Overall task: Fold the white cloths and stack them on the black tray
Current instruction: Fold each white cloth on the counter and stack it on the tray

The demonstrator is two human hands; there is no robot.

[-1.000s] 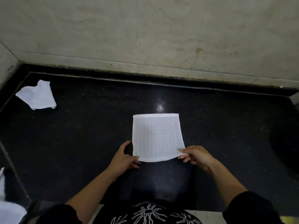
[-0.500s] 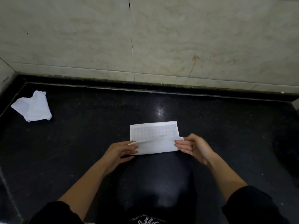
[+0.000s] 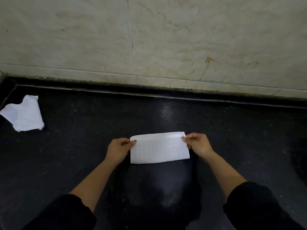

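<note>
A white checked cloth point(image 3: 159, 148) lies folded in half on the black counter in front of me, its doubled edge along the far side. My left hand point(image 3: 118, 149) pinches its far left corner. At the far right corner my right hand point(image 3: 198, 144) pinches the doubled edge. A second white cloth point(image 3: 23, 113) lies crumpled at the far left of the counter. No black tray shows in this view.
The black stone counter point(image 3: 232, 138) ends at a raised dark lip below a pale tiled wall point(image 3: 149, 39). A side wall closes the far left corner. My dark sleeves fill the bottom corners.
Both hands lifted the cloth's near edge and carried it over to the far edge, halving the cloth. They now pinch the far corners. The view dipped and shifted slightly.
</note>
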